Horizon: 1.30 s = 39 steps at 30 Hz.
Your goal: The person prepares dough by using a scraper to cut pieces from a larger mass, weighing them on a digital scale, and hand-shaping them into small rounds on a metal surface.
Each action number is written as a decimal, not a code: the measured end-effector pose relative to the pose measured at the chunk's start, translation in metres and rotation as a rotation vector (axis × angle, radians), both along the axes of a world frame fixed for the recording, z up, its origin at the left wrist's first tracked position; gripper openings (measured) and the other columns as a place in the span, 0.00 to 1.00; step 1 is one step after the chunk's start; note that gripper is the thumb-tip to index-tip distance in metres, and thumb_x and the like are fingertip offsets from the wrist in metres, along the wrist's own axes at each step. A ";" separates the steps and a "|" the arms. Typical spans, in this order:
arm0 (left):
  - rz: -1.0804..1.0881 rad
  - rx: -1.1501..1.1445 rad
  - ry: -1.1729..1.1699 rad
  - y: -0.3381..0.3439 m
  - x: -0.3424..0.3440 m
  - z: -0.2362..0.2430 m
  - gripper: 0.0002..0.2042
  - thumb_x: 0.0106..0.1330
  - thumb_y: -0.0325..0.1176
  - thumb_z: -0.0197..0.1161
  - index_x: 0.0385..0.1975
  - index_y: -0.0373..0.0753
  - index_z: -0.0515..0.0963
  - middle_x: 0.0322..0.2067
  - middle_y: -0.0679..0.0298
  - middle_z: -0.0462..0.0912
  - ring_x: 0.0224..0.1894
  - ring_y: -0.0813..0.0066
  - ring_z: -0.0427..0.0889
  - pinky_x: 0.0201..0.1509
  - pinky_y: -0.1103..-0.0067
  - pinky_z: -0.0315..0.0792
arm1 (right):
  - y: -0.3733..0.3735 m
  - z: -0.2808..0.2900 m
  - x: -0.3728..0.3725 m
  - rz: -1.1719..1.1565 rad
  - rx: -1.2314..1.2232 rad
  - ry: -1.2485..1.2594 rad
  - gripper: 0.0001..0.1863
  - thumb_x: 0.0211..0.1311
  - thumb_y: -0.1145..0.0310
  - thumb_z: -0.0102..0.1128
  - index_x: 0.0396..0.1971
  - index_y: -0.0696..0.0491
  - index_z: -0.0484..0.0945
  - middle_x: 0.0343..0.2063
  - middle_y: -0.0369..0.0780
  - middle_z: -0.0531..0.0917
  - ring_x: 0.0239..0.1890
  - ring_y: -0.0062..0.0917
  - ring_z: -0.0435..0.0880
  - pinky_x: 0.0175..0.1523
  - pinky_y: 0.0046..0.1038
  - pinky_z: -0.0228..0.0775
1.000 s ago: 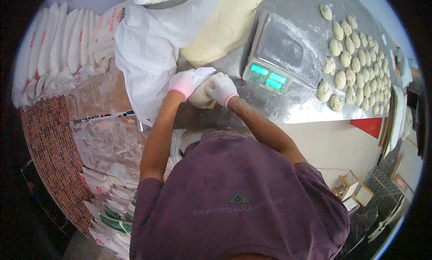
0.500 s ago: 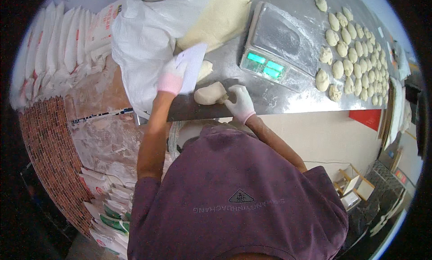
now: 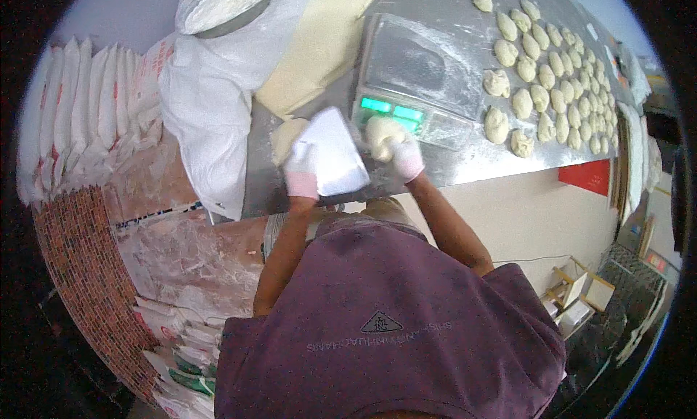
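My left hand [image 3: 301, 174], in a white and pink glove, is closed on a flat white dough scraper [image 3: 335, 156], tilted over the steel table [image 3: 265, 169]. A piece of dough [image 3: 287, 138] lies just beyond that hand, partly hidden by the scraper. My right hand [image 3: 406, 158], gloved alike, is closed on another lump of dough [image 3: 382, 134] at the near left corner of a digital scale [image 3: 417, 63] with green lit displays. Behind the scraper spreads a large cream-coloured mass of dough [image 3: 316, 45], partly under a white cloth [image 3: 207, 100].
Several rows of dough pieces [image 3: 537, 97] cover the table's right side. Flour dusts the scale's plate. A basin of white flour [image 3: 225, 5] stands at the far left. White sacks [image 3: 94, 103] are stacked left of the table, with more sacks [image 3: 185, 354] below.
My left hand has brought the scraper down and to the right, toward me. My right hand has moved with its dough lump to the scale's near corner. The whole view has shifted somewhat.
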<state>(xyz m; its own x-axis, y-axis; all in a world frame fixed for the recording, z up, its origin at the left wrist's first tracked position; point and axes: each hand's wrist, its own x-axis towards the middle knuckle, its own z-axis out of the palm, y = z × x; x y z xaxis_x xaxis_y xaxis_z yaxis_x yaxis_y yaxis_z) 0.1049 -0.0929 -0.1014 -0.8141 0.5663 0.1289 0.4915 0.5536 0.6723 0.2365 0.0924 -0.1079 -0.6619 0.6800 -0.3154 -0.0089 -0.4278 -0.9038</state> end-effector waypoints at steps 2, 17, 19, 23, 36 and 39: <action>0.055 0.012 0.246 -0.011 -0.026 0.005 0.11 0.60 0.30 0.52 0.39 0.35 0.76 0.32 0.54 0.78 0.33 0.61 0.77 0.40 0.71 0.70 | 0.051 0.018 0.008 -0.034 0.300 0.014 0.21 0.48 0.77 0.49 0.47 0.62 0.70 0.41 0.41 0.78 0.44 0.25 0.76 0.52 0.24 0.66; 0.232 0.250 -0.500 -0.026 -0.040 0.054 0.17 0.61 0.38 0.55 0.40 0.27 0.76 0.35 0.56 0.81 0.38 0.68 0.78 0.44 0.76 0.68 | 0.102 0.052 0.006 -0.188 1.030 -0.291 0.25 0.50 0.70 0.57 0.51 0.59 0.69 0.50 0.48 0.72 0.55 0.35 0.69 0.60 0.30 0.58; 0.140 0.197 -0.496 -0.020 -0.048 0.059 0.17 0.61 0.37 0.55 0.40 0.27 0.75 0.37 0.54 0.81 0.40 0.67 0.77 0.46 0.75 0.68 | 0.082 0.029 0.042 -0.298 0.870 -0.303 0.22 0.52 0.71 0.55 0.50 0.60 0.70 0.48 0.47 0.74 0.53 0.32 0.71 0.58 0.28 0.60; -0.049 0.048 -0.476 -0.012 -0.063 0.062 0.17 0.61 0.38 0.54 0.41 0.29 0.75 0.39 0.50 0.80 0.42 0.61 0.77 0.47 0.74 0.68 | 0.020 -0.006 0.089 -0.320 0.540 -0.362 0.20 0.55 0.72 0.53 0.50 0.60 0.70 0.47 0.44 0.76 0.51 0.28 0.72 0.57 0.25 0.61; -0.477 -0.216 -0.157 0.060 -0.073 0.091 0.18 0.61 0.43 0.51 0.39 0.33 0.76 0.39 0.44 0.76 0.42 0.46 0.74 0.44 0.64 0.69 | -0.036 -0.017 0.060 -0.205 0.164 -0.206 0.20 0.58 0.73 0.51 0.51 0.61 0.69 0.46 0.39 0.76 0.48 0.21 0.73 0.53 0.22 0.64; -0.576 -0.174 -0.043 0.073 -0.090 0.091 0.18 0.61 0.43 0.51 0.38 0.34 0.76 0.38 0.45 0.77 0.41 0.46 0.74 0.44 0.64 0.69 | -0.022 0.000 0.050 -0.190 0.197 -0.173 0.20 0.58 0.71 0.51 0.50 0.61 0.69 0.45 0.41 0.77 0.48 0.23 0.73 0.54 0.23 0.63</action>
